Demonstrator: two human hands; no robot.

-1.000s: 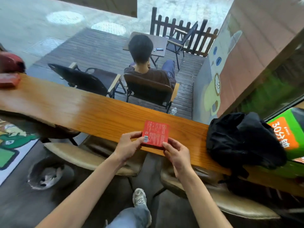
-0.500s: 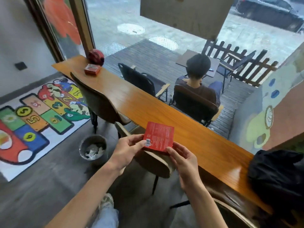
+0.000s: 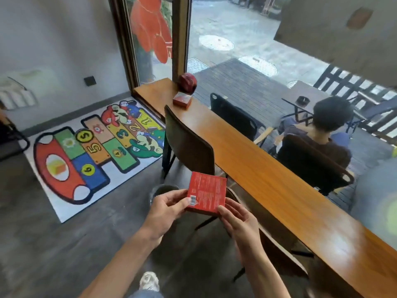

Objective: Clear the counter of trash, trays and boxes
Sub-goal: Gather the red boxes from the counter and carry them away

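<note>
A flat red box with white print and a barcode is held between both hands, off the counter and above the floor. My left hand grips its lower left corner. My right hand holds its lower right edge. The long wooden counter runs from the window corner toward the lower right. At its far end lie a second small red box and a crumpled red ball of wrapping behind it.
A dark chair stands at the counter just beyond the box. A round bin on the floor is partly hidden behind my left hand. A colourful hopscotch mat covers the floor at left. Outside the glass a person sits in a chair.
The view has swung left along the counter. The red box came off the counter edge and now hangs over the floor near the bin, still in both hands.
</note>
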